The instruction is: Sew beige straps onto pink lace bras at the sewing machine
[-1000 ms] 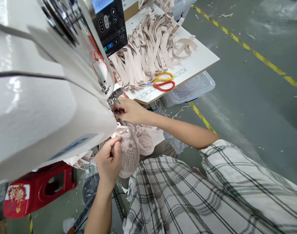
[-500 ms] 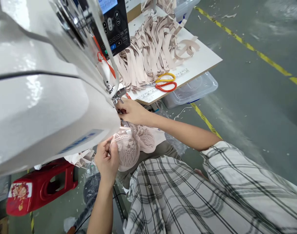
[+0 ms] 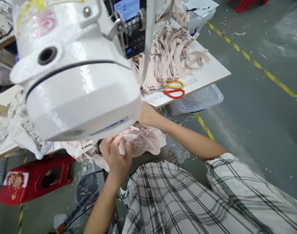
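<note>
A pale pink lace bra (image 3: 148, 140) hangs below the head of a white sewing machine (image 3: 85, 100), above my lap. My left hand (image 3: 117, 157) is closed at the bra's near left part, with a small white piece (image 3: 121, 148) showing between thumb and fingers. More lace shows to the left of this hand. My right hand (image 3: 148, 114) reaches in behind the machine head, close to the bra's upper edge. The machine hides its fingers, so their hold cannot be seen. The needle area is hidden too.
Scissors with yellow and red handles (image 3: 174, 89) lie on the white table (image 3: 211, 70) beside a heap of beige fabric strips (image 3: 169, 55). A control panel (image 3: 136, 42) stands behind the machine. A clear plastic box (image 3: 199, 99) is under the table, a red stool (image 3: 38, 177) lower left.
The view has shifted, and the machine head now covers my right fingers. My left hand has changed its grip on the bra, and a white piece now shows between its fingers.
</note>
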Demonstrator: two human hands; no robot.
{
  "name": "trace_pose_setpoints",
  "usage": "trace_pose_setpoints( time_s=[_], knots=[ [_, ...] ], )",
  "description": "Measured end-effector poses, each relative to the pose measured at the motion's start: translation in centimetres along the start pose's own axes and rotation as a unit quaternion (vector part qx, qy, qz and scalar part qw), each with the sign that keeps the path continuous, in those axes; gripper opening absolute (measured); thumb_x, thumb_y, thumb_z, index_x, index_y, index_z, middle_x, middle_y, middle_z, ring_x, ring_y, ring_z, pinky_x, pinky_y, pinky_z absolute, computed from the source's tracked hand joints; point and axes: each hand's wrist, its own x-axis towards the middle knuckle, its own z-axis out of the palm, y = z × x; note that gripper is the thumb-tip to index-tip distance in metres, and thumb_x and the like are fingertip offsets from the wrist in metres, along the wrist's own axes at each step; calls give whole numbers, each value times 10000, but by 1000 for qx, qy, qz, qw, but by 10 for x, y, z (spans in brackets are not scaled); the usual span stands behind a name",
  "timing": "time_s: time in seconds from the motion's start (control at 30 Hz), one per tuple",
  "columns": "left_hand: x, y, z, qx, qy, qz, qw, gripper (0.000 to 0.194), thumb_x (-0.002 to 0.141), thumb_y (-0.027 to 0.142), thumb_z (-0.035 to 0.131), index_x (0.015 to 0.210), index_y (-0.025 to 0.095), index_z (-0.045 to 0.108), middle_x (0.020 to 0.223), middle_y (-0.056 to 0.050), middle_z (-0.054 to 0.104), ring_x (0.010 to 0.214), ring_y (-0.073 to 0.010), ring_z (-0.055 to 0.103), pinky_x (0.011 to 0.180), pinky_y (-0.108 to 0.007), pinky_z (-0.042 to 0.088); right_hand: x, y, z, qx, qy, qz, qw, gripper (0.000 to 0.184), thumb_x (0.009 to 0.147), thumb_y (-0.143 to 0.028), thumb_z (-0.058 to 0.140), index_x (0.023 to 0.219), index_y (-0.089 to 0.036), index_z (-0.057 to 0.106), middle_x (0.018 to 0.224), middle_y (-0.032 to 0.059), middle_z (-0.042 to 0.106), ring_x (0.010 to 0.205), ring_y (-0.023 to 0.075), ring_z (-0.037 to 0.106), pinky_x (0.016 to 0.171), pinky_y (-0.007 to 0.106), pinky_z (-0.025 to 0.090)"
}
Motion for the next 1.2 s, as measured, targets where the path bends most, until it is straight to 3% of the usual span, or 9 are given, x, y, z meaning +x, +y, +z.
trace_pose_setpoints(
  time_s=[0.1, 0.2, 0.4, 0.63, 0.8, 1.2],
  knots=[
    [-2, 20, 1, 54, -53, 68, 995, 480, 864, 339, 676, 1302, 165, 587, 1245, -182, 637, 1155, -317, 571, 1017, -449, 377, -1, -2, -2, -4, -16, 9, 1000, 51, 818, -198, 567, 809, -163, 604, 1005, 73, 630, 767, 168, 563, 759, 339, 497],
    [-1, 25, 1, 82, -99, 78, 989, 569, 879, 376, 668, 1384, 146, 545, 1305, -192, 627, 1185, -335, 558, 1026, -448, 349, -1, -4, -4, -22, -16, 13, 1000, 26, 794, -188, 574, 797, -177, 596, 947, 53, 618, 758, 177, 564, 781, 365, 516],
    [0, 12, -1, 95, -96, 111, 985, 495, 881, 347, 681, 1336, 167, 606, 1311, -197, 619, 1171, -318, 561, 1003, -439, 376, 1, -6, -8, -29, -5, -10, 1000, 31, 805, -202, 587, 794, -201, 616, 880, 34, 609, 854, 213, 587, 846, 393, 534],
    [2, 27, 2, 119, -114, 100, 981, 509, 908, 353, 648, 1383, 181, 586, 1313, -201, 599, 1206, -327, 525, 1021, -457, 367, 4, -9, -8, -46, -11, 0, 999, 68, 775, -140, 559, 780, -200, 589, 879, 35, 582, 831, 210, 582, 796, 393, 535],
    [3, 26, 3, 119, -119, 91, 982, 502, 915, 348, 634, 1389, 191, 583, 1298, -192, 609, 1210, -326, 518, 1017, -456, 349, 4, -6, -3, -69, 2, -4, 998, 57, 797, -154, 544, 800, -200, 576, 910, 54, 590, 904, 232, 583, 826, 408, 523],
    [6, 30, 3, 149, -122, 99, 976, 468, 913, 344, 636, 1344, 162, 621, 1258, -201, 632, 1167, -328, 536, 964, -446, 346, 3, 11, 4, -70, 19, -24, 997, 74, 788, -138, 512, 799, -211, 514, 886, 41, 565, 819, 204, 560, 751, 363, 493]
  ],
)
